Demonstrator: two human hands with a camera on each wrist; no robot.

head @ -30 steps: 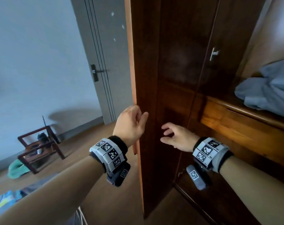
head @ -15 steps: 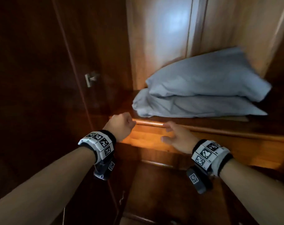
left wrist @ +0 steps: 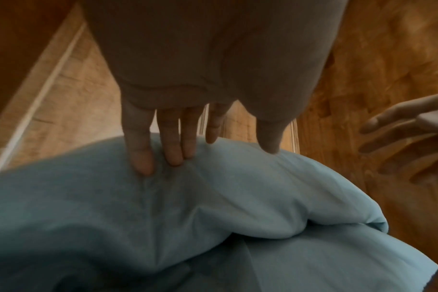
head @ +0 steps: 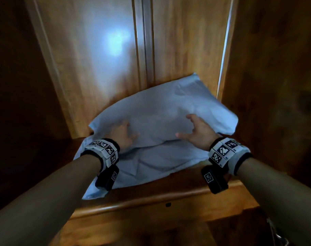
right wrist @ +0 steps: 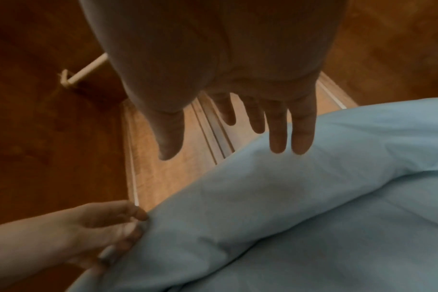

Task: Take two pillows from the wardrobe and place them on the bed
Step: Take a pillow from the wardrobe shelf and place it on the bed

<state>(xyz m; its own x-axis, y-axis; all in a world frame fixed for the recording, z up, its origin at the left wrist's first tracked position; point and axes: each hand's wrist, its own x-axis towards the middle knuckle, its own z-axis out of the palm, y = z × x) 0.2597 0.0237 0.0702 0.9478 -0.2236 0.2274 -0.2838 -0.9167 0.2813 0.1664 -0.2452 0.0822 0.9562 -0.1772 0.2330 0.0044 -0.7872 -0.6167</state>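
My arms are bare; each wrist wears a white band (head: 105, 151) of black-and-white square markers, black camera block (head: 214, 180) beneath.

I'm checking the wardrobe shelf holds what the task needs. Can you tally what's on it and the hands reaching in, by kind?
Light blue pillows: 2, the top pillow stacked on the bottom pillow
Hands: 2, left hand and right hand
Wooden shelf: 1
Total: 5
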